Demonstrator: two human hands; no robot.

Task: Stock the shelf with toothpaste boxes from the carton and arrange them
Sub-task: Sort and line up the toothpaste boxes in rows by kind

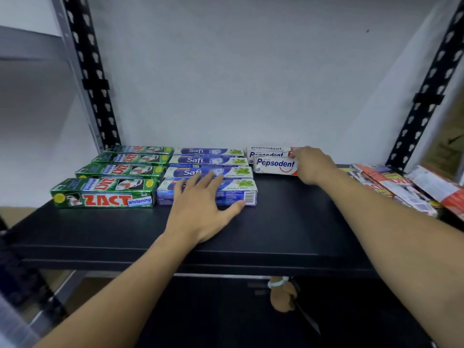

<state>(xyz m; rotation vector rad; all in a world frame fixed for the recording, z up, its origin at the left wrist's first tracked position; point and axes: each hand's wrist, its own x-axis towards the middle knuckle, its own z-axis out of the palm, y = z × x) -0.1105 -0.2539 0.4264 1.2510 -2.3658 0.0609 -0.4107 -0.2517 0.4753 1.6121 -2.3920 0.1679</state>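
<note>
Four Zact, four Safi — three Pepsodent

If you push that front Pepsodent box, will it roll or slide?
Probably slide, not roll: the Pepsodent box has flat sides and lies on a smooth shelf. It looks like thin card, so likely light and dentable; the right hand grips just one end.

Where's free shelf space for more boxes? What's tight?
Free: bare shelf in front of the front Pepsodent box, between the Safi column and the loose pile; also the front strip before the Zact boxes. Crowded: back rows and the right end.
</note>
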